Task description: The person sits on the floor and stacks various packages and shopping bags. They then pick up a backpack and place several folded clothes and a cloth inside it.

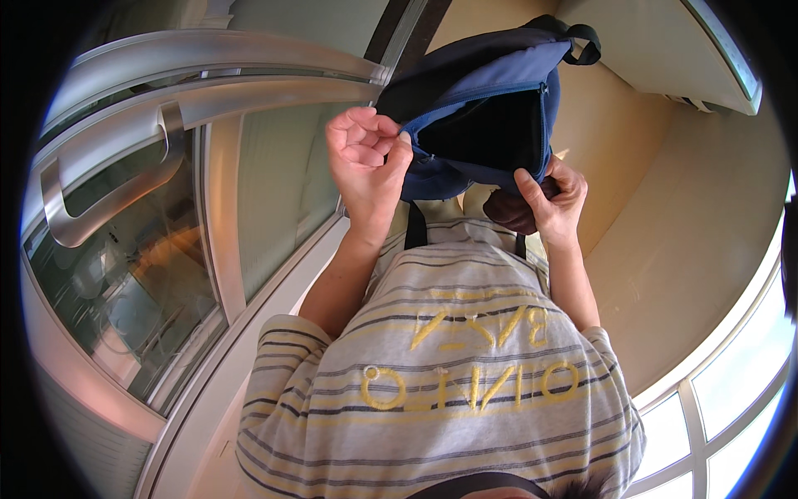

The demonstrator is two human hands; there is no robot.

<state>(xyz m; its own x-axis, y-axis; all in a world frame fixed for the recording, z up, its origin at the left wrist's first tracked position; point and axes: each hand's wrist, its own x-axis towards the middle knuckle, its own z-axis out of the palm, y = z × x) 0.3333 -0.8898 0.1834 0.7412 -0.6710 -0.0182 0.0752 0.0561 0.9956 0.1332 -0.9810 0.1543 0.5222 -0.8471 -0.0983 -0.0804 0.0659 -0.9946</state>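
A navy-blue fabric backpack (480, 62) hangs before me, its zip undone and its main opening gaping. The inside is too dark to show any contents. My left hand (371, 146) pinches the left corner of the opening between thumb and forefinger, the other fingers curled. At the lower right corner, my right hand (555, 196) grips the zipped edge, thumb on top. A dark maroon, soft-looking bundle (514, 211) is beside and partly behind the right fingers; whether they hold it too, I cannot tell. A black strap (416, 226) hangs below the bag.
At the left stands a glazed metal-framed door or window with a curved metal handle (118, 206). A beige wall (661, 206) rises on the right, with a white panel-like fixture (673, 56) above. Bright window panes (729, 399) are at the lower right.
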